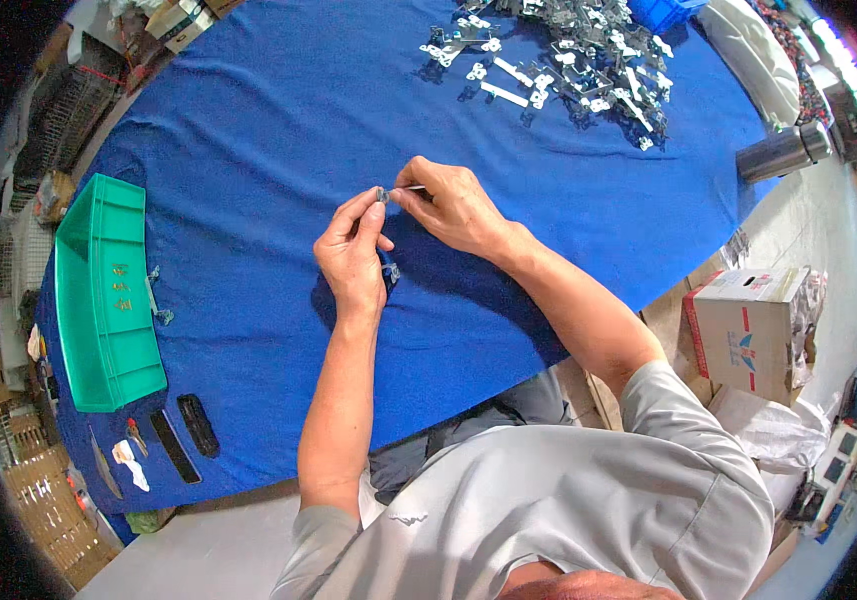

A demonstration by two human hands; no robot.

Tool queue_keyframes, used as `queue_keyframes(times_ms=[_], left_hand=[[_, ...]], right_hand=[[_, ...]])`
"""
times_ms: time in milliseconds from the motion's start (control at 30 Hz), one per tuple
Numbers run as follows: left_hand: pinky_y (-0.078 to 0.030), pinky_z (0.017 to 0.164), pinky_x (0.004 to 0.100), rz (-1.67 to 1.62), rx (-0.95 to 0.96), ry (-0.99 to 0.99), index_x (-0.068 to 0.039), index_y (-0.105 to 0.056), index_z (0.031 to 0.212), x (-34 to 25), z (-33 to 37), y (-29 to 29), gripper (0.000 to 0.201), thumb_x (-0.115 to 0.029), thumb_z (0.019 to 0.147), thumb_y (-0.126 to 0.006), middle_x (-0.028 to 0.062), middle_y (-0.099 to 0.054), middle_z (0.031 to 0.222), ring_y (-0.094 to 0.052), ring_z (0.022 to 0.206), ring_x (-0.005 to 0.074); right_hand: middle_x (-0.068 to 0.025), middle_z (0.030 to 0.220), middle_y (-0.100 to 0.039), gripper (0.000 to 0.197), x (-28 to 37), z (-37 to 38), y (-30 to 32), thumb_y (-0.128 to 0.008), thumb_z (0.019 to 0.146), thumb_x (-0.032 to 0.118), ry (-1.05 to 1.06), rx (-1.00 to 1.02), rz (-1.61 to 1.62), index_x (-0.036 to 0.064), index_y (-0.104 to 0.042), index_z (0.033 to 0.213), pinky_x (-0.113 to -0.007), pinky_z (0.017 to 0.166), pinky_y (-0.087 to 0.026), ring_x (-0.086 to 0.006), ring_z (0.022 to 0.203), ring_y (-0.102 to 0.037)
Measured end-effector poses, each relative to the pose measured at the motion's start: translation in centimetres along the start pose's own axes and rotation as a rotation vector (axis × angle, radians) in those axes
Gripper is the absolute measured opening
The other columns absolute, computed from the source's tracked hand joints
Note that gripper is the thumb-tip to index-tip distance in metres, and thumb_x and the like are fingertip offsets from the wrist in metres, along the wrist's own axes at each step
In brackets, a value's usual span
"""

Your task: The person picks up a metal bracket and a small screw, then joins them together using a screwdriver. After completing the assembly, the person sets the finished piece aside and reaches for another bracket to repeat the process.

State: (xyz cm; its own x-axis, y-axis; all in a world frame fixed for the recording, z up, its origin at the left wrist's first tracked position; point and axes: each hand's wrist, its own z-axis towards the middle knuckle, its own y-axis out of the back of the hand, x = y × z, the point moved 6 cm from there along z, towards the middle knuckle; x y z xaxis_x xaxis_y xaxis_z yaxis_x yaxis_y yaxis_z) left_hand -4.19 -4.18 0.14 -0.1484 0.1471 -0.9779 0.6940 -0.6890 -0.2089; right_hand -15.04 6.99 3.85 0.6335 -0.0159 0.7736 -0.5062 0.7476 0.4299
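Head view shows left hand (351, 262) and right hand (457, 208), fingertips pinching one small metal part (383, 195) above blue cloth (249, 330).

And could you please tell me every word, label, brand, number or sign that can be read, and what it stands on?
Cardboard box: red and blue print, too small to read reliably.
Green bin: small brownish marks, too blurred to tell whether they are writing.
I can make out no other text clearly.
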Motion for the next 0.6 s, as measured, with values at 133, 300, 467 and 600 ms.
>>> queue_keyframes(times_ms=[133, 300, 467, 600], left_hand=[[-0.049, 0.052, 0.0195, -0.013, 0.004, 0.0, 0.002, -0.071, 0.106, -0.14, 0.03, 0.0, 0.019, 0.0, 0.088, -0.067, 0.0091, -0.068, 0.106, -0.061, 0.074, 0.008], [-0.049, 0.052, 0.019, -0.013, -0.008, 0.001, 0.002, -0.071, 0.106, -0.09, 0.02, 0.07, 0.019, 0.0, 0.088, -0.067, 0.0091, -0.068, 0.106, -0.061, 0.073, 0.0083], [-0.048, 0.051, 0.018, -0.006, 0.013, 0.002, 0.002, -0.071, 0.106, -0.14, 0.0, -0.08, 0.019, -0.001, 0.088, -0.067, 0.0086, -0.068, 0.106, -0.06, 0.072, 0.0072], [-0.048, 0.051, 0.0179, -0.001, -0.025, 0.012, 0.001, -0.071, 0.106, -0.21, 0.01, 0.15, 0.018, -0.001, 0.088, -0.067, 0.0085, -0.068, 0.105, -0.059, 0.071, 0.0069]], right_hand=[[-0.0154, 0.07, -0.061, 0.018, -0.8, -0.21, -0.56, -0.064, 0.092, 0.016, 0.0, 0.126, -0.275, -0.0003, -0.059, 0.09, -0.039, 0.055, -0.046, -0.0288, 0.061, -0.062], [-0.0167, 0.068, -0.06, 0.02, -0.06, -0.14, -0.14, -0.063, 0.093, 0.017, -0.019, 0.022, 0.013, -0.0004, -0.057, 0.084, -0.039, 0.054, -0.046, -0.0308, 0.061, -0.063], [-0.017, 0.069, -0.062, 0.021, -0.6, -0.14, -0.46, -0.063, 0.093, 0.017, 0.0, 0.131, -0.227, -0.0011, -0.058, 0.086, -0.038, 0.057, -0.048, -0.0307, 0.064, -0.065], [-0.0178, 0.067, -0.059, 0.024, -0.14, -0.03, -0.23, -0.063, 0.093, 0.018, -0.019, 0.034, -0.024, -0.0006, -0.057, 0.081, -0.04, 0.054, -0.045, -0.0334, 0.061, -0.062]])
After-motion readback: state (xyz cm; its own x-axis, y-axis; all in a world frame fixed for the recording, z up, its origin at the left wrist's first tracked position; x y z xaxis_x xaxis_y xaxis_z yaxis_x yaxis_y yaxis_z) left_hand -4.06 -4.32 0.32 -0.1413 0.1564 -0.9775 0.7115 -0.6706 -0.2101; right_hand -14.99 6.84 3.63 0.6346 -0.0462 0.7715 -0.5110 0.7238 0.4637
